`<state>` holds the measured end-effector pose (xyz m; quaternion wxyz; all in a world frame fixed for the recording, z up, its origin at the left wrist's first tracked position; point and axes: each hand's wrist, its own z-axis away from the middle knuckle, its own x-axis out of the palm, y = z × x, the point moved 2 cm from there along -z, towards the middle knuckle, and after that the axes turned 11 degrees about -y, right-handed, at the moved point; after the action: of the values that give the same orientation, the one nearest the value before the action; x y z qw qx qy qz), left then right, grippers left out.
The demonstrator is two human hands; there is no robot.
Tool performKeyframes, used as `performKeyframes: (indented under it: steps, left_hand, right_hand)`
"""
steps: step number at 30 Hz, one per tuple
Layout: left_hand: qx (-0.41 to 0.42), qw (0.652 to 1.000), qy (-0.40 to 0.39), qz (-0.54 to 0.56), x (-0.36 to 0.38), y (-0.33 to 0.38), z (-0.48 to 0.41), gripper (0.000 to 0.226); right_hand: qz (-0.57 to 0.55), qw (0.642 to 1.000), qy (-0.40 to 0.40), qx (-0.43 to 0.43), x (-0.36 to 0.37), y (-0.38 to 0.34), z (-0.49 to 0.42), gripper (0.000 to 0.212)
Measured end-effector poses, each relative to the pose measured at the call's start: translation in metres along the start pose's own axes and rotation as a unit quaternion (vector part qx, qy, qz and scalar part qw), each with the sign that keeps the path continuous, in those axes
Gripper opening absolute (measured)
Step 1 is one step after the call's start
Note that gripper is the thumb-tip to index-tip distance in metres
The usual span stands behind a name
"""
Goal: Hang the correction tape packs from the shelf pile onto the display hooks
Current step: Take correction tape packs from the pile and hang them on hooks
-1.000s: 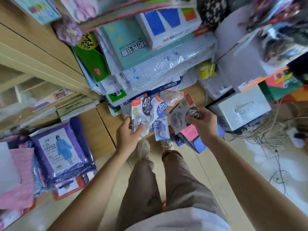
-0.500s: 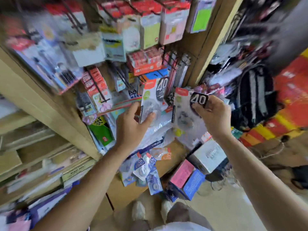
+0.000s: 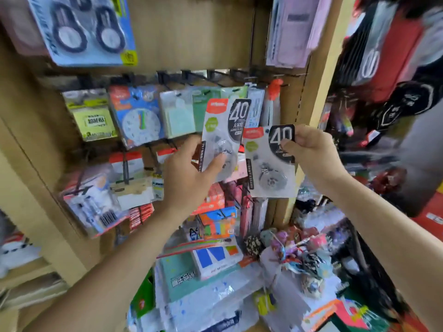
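Wooden board (image 3: 191,32) of crowded hooks (image 3: 199,76); left hand (image 3: 187,176) fingers grip one pack (image 3: 224,130); right hand (image 3: 310,147) pinches second pack (image 3: 269,171).

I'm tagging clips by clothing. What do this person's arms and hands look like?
The left arm and right arm are bare to the frame edge, no sleeve showing. The left hand and right hand are ungloved; no watch, bracelet or ring visible.

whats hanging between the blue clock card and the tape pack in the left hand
Head view: a pale mint pack and a darker green pack hang between the clock card and the tape pack in the left hand.
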<state>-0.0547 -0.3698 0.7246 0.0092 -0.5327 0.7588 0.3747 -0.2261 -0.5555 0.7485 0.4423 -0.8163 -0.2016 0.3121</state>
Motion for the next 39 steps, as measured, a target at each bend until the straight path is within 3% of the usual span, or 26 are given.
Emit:
performKeyframes:
  steps: [7,12,19,28,39]
  left_hand:
    - [-0.015,0.998,0.047,-0.032,0.019,0.050,-0.076,0.019]
    - [-0.039,0.995,0.089,-0.026,-0.005,0.071,-0.118,0.019]
    - [-0.075,0.987,0.131,0.053,-0.042,0.092,-0.189,0.020]
    - [-0.125,0.983,0.109,0.076,-0.041,0.060,-0.246,0.012]
    - [-0.136,0.970,0.131,0.152,-0.025,0.009,-0.239,0.013]
  right_hand:
    - [-0.025,0.994,-0.031,-0.098,-0.070,-0.034,-0.076,0.017]
    - [-0.065,0.986,-0.036,-0.149,-0.090,-0.065,-0.129,0.023]
    - [-0.098,0.985,0.001,-0.142,-0.093,-0.096,-0.192,0.014]
    - [-0.079,0.985,0.044,-0.145,-0.097,-0.114,-0.217,0.011]
    - [-0.045,0.985,0.023,-0.168,-0.088,-0.111,-0.214,0.013]
